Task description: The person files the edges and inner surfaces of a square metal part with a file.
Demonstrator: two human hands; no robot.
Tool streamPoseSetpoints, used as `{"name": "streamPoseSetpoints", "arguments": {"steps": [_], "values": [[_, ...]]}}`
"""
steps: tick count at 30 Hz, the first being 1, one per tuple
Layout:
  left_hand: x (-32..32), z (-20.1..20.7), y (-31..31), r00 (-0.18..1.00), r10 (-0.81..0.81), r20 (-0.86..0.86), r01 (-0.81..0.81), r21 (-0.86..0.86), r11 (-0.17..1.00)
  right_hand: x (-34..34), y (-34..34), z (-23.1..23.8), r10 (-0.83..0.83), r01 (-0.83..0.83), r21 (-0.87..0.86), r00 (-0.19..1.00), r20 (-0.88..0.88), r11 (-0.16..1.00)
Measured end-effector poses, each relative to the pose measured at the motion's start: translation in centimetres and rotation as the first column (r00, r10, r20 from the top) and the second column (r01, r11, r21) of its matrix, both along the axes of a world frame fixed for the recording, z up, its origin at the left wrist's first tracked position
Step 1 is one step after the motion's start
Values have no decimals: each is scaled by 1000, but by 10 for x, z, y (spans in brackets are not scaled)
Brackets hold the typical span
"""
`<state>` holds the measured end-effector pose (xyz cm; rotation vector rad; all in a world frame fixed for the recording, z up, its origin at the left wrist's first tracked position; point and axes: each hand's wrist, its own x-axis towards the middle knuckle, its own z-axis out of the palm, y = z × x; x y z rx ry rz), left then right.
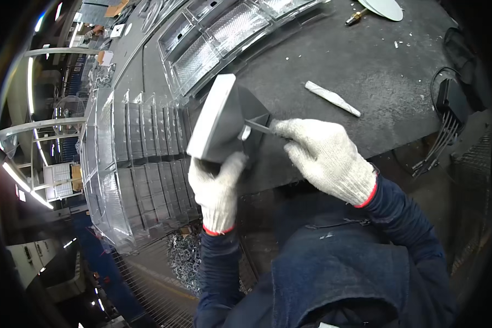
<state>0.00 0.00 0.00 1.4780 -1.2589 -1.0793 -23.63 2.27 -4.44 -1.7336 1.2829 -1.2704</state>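
Note:
A grey, wedge-shaped housing (224,134) with a pale flat face is tilted up over the table's near edge. My left hand (216,191), in a white knit glove with a red cuff, is closed around its lower end, thumb against the side. From the right, my right hand (331,161), gloved the same way, pinches the end of a thin dark grey strip (259,126). The strip's far end meets the housing's side, beside a small light spot. Whether it is a tool or part of the housing, I cannot tell.
Clear ribbed plastic trays (238,30) lie along the back; a stack of clear panels (147,131) stands at left. A white rolled sheet (333,99) rests on the dark table (311,68). A brass fitting (356,18) and black cabled device (450,101) are farther right; metal rings (186,259) lie low left.

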Motion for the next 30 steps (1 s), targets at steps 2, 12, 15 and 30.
{"name": "streamPoseSetpoints", "arguments": {"steps": [2, 12, 15, 30], "values": [[12, 0, 12, 981, 53, 187, -69, 78, 995, 6, 3, -4, 21, -21, -52, 1000, 10, 998], [-36, 83, -61, 490, -301, 818, 370, 117, 921, 12, 9, 2, 70, -75, -25, 985, -159, 997], [-60, 89, -84, 406, -429, 807, 319, 315, 894, 11, 10, -2, 32, -64, -158, 980, -194, 985], [4, -5, -16, 961, 61, 270, -14, -170, 985, 2, 7, 11, -6, 28, 59, 937, -350, 998]]}}
